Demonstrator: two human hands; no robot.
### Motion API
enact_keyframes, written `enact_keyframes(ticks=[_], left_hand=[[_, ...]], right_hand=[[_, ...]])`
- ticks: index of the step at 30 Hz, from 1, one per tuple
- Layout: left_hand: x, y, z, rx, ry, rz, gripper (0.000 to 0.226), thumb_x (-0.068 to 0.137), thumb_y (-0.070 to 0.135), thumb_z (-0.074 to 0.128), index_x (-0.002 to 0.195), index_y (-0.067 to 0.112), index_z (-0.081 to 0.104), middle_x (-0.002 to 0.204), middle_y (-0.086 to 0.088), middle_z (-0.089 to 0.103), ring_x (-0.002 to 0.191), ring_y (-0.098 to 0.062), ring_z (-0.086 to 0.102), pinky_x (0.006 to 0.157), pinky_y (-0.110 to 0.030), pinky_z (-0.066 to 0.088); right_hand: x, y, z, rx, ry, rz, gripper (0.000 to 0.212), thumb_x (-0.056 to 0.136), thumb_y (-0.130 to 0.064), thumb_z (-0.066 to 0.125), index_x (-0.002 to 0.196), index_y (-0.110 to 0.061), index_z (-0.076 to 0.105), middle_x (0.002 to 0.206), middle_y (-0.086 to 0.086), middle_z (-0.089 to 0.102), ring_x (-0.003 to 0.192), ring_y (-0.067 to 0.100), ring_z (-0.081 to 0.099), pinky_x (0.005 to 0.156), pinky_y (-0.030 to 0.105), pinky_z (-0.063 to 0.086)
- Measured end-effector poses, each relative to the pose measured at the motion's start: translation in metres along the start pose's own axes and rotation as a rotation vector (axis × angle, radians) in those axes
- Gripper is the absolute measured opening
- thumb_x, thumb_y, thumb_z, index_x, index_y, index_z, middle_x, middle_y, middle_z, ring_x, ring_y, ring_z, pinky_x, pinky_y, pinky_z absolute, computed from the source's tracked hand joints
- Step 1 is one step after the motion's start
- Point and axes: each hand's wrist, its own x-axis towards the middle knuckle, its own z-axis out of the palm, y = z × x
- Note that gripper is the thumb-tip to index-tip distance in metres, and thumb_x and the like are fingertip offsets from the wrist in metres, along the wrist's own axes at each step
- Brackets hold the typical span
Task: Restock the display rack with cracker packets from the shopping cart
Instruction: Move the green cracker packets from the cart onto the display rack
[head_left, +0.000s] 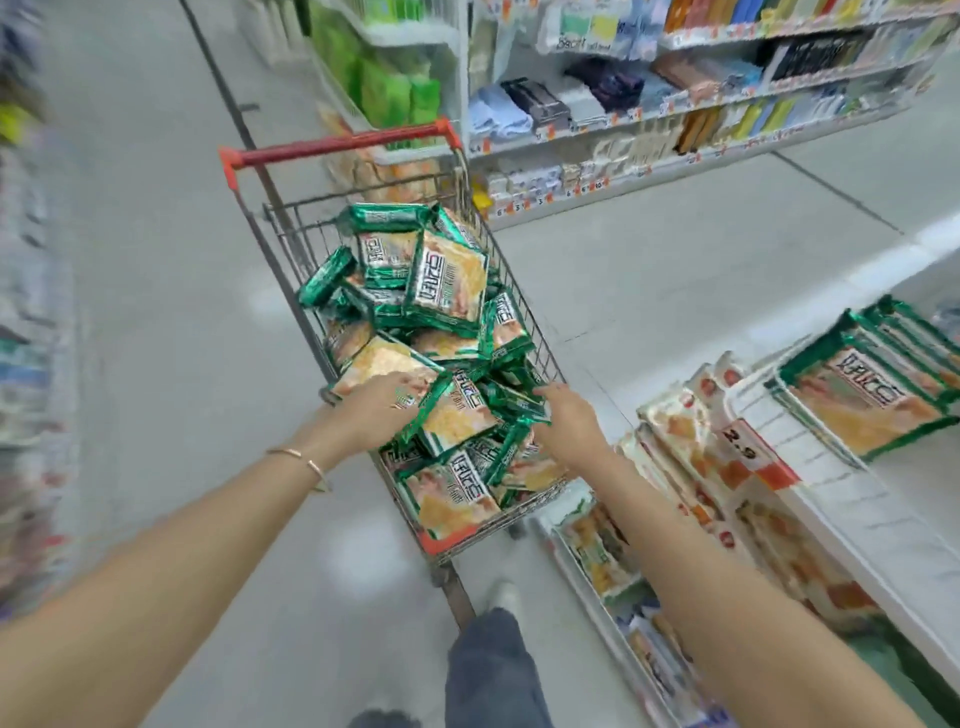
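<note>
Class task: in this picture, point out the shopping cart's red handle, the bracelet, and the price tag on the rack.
red handle (343, 144), head view, middle of the bar.
bracelet (306, 462), head view, band across the left wrist.
price tag (740, 435), head view, its printed digits.

I see the shopping cart (291, 244) ahead on the floor, cracker packets (447, 291) heaped in it. My left hand (374, 410) and right hand (569, 421) rest on the near packets. The display rack (831, 499) stands right of the cart, 1 stack of packets (867, 395) on it
</note>
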Motion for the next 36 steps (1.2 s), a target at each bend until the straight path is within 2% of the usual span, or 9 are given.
enact_keyframes(ticks=[5,10,16,19,22,25,29,33,36], left_hand=[[0.002,0.000,0.003,-0.161,0.039,-0.138,0.052,0.100,0.027,0.057,0.149,0.015,0.043,0.152,-0.010,0.045,0.135,-0.028,0.048,0.108,-0.038,0.042],[0.013,0.024,0.014,-0.278,0.062,-0.171,0.046,0.101,0.023,0.056,0.146,0.015,0.047,0.146,-0.006,0.051,0.124,-0.024,0.056,0.101,-0.034,0.045],[0.022,0.043,0.033,-0.402,0.005,-0.193,0.051,0.100,0.034,0.059,0.146,0.015,0.046,0.146,-0.006,0.050,0.131,-0.022,0.050,0.109,-0.035,0.041],[0.023,0.055,0.035,-0.513,-0.027,-0.202,0.082,0.089,0.057,0.064,0.153,0.016,0.034,0.151,-0.004,0.044,0.135,-0.022,0.045,0.109,-0.034,0.039],[0.027,0.064,0.031,-0.621,-0.026,-0.261,0.073,0.085,0.058,0.068,0.143,0.024,0.041,0.136,0.007,0.050,0.131,-0.019,0.049,0.104,-0.029,0.041],[0.028,0.063,0.016,-0.711,0.130,-0.299,0.033,0.093,0.048,0.062,0.118,0.029,0.053,0.106,0.009,0.062,0.101,-0.014,0.063,0.077,-0.009,0.050],[0.023,0.030,0.002,-0.850,0.276,-0.379,0.119,0.065,0.090,0.061,0.148,0.006,0.043,0.144,-0.018,0.053,0.133,-0.037,0.050,0.112,-0.050,0.042],[0.012,0.011,-0.003,-0.978,0.408,-0.466,0.071,0.086,0.063,0.061,0.128,0.006,0.059,0.122,-0.011,0.069,0.110,-0.027,0.062,0.101,-0.034,0.040],[0.003,0.001,-0.002,-1.004,0.467,-0.513,0.069,0.088,0.058,0.060,0.133,0.006,0.056,0.122,-0.007,0.067,0.106,-0.026,0.061,0.101,-0.040,0.041]], right_hand=[[0.040,0.036,0.021,-0.314,-0.279,-0.022,0.080,0.086,-0.016,0.071,0.154,-0.014,0.028,0.152,0.010,0.044,0.147,0.028,0.029,0.122,0.051,0.019],[0.062,0.058,0.036,-0.427,-0.268,-0.161,0.033,0.092,-0.012,0.063,0.125,-0.015,0.062,0.122,0.003,0.066,0.111,0.020,0.060,0.104,0.037,0.046],[0.080,0.052,0.004,-0.177,-0.329,-0.253,0.022,0.097,-0.026,0.064,0.093,-0.007,0.074,0.094,0.005,0.063,0.077,0.021,0.059,0.074,0.035,0.054],[0.089,0.020,-0.036,0.077,-0.345,-0.333,0.030,0.094,-0.023,0.068,0.077,0.001,0.070,0.078,0.020,0.060,0.062,0.023,0.053,0.062,0.042,0.051],[0.100,-0.027,-0.070,0.228,-0.423,-0.398,0.019,0.093,-0.021,0.069,0.079,-0.009,0.073,0.070,0.004,0.059,0.052,0.010,0.048,0.050,0.023,0.042],[0.122,-0.069,-0.086,0.255,-0.421,-0.476,0.016,0.093,-0.022,0.069,0.101,-0.009,0.076,0.086,-0.004,0.068,0.063,-0.001,0.058,0.060,0.014,0.046],[0.175,-0.102,-0.089,0.297,-0.138,-0.386,0.041,0.092,-0.028,0.070,0.128,-0.012,0.063,0.130,0.007,0.062,0.112,0.013,0.060,0.091,0.032,0.051],[0.222,-0.119,-0.079,0.072,-0.085,-0.330,0.093,0.082,-0.044,0.078,0.154,-0.007,0.031,0.163,0.010,0.023,0.146,0.028,0.028,0.117,0.041,0.029],[0.238,-0.114,-0.064,-0.115,-0.158,-0.343,0.131,0.068,-0.058,0.084,0.159,-0.012,0.002,0.162,0.012,0.024,0.151,0.031,0.016,0.123,0.048,0.014]])
